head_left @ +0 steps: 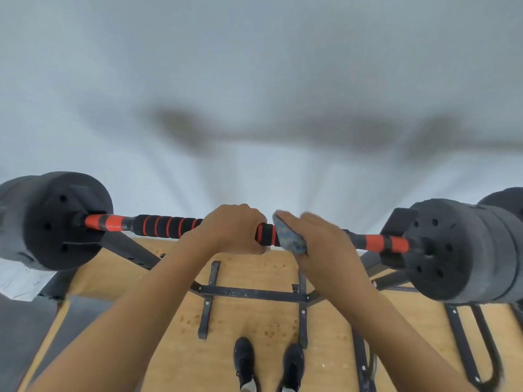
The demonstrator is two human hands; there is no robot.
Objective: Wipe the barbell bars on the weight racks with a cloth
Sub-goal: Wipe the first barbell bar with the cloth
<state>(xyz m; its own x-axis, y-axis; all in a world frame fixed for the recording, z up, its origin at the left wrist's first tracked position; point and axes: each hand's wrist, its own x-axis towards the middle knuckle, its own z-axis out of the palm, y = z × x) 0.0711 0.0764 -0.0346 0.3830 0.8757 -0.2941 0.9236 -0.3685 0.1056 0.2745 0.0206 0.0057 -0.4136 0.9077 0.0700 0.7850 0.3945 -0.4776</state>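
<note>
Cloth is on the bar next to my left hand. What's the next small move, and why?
Probably slide the right hand with the cloth rightward along the barbell bar, toward the right weight plates. The cloth sits just right of the left hand, which grips the foam middle, and the stretch out to the orange section lies uncovered.

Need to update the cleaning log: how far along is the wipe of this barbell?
Done: no finished stretch can be told; the bar shows no wipe marks. In hand: the left hand grips the bar near its middle, and the right hand holds the cloth round it just beside. Left: likely the orange end towards the right plates, perhaps the striped left grip too.
</note>
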